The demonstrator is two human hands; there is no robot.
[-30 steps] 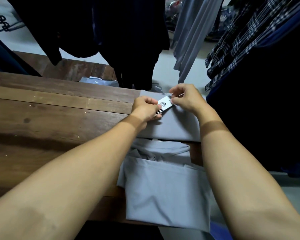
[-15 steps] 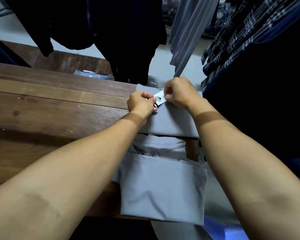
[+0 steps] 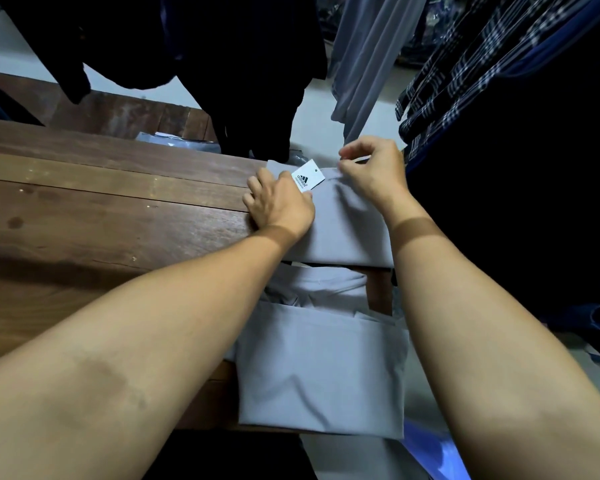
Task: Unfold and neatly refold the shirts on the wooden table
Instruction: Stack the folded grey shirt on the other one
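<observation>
Hands are reaching out over the right end of the desk point(image 3: 101, 209), whose broad brown planks are showing grain, seams and a few dark spots.

Nearest, a near shirt point(image 3: 321, 372) of smooth pale grey cloth is lying folded into a rectangle. It is overhanging the desk's near edge, with looser folds bunching at its far side. A glossy blue bag point(image 3: 430, 455) is showing below it, off the desk.

Just beyond, a far shirt point(image 3: 347, 230) of the same grey is sitting as a flat, neat rectangle at the far right corner. The left hand point(image 3: 278, 202) is resting flat on its left part with fingers loosely spread, the thumb touching a white card tag point(image 3: 307, 178) with a black logo. The right hand point(image 3: 374, 168) is curling in, finger and thumb pinching at the shirt's far edge.

Past the desk, a second wooden bench point(image 3: 118, 112) is carrying a shiny packet point(image 3: 177, 142) and standing on a pale floor point(image 3: 14, 53). Dark clothes point(image 3: 239, 64) are hanging over it, a grey cloth point(image 3: 368, 57) is draping in long folds beside them, and plaid shirts point(image 3: 458, 74) are crowding the right.
</observation>
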